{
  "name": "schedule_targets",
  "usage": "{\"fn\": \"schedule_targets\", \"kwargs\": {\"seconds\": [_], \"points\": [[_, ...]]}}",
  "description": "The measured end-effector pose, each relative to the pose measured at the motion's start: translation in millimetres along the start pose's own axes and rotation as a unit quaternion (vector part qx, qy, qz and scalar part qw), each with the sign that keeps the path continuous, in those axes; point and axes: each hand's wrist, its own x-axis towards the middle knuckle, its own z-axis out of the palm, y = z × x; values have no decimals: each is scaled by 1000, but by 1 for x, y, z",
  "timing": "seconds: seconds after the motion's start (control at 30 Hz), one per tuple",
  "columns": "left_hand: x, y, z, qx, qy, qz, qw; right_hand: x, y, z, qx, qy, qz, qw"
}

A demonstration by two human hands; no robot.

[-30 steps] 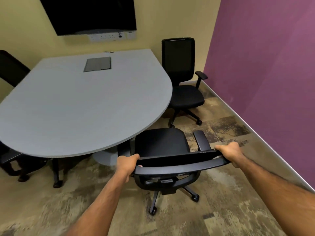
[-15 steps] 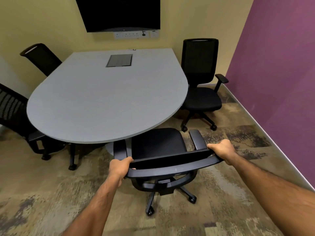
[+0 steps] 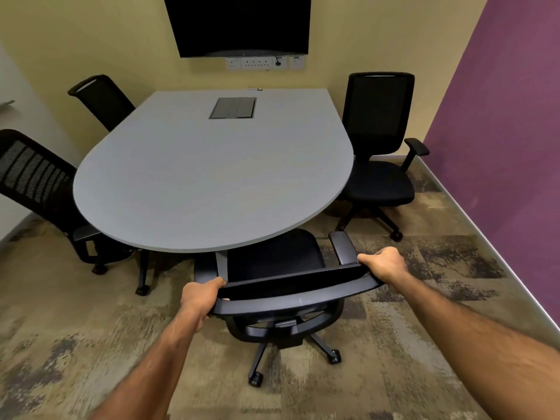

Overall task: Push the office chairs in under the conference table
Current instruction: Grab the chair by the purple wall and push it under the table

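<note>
A black office chair (image 3: 274,259) stands at the near curved end of the grey conference table (image 3: 212,177), its seat front just under the table's edge. My left hand (image 3: 201,295) grips the left end of its backrest top and my right hand (image 3: 383,265) grips the right end. A second black chair (image 3: 378,165) stands at the table's right side, its seat mostly out from under the top. Two more black chairs are on the left, one near (image 3: 36,183) and one far (image 3: 103,101).
A purple wall (image 3: 500,131) with a pale skirting runs along the right. A dark screen (image 3: 239,24) and sockets hang on the yellow far wall. A cable hatch (image 3: 233,108) is set into the tabletop. Patterned carpet covers the floor around me.
The view has swung left and the held chair has rolled forward and left, its seat now reaching under the table's edge. Both hands keep their grip on the backrest.
</note>
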Motion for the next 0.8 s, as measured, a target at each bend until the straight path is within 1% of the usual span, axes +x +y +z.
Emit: {"fn": "schedule_targets", "kwargs": {"seconds": [0.2, 0.53, 0.7, 0.8], "points": [[11, -4, -9, 9, 26, 11, 1000, -1, -8, 10, -12, 7, -3, 1000], [22, -7, -36, 14, 24, 3, 1000, -16, -13, 33, -15, 8, -9, 1000], [30, -7, -56, 27, 25, 1, 999, -28, -20, 49, 0, -2, -24, 1000], [36, -9, -69, 25, 13, -2, 1000, -34, -28, 56, 11, -5, -31, 999]]}}
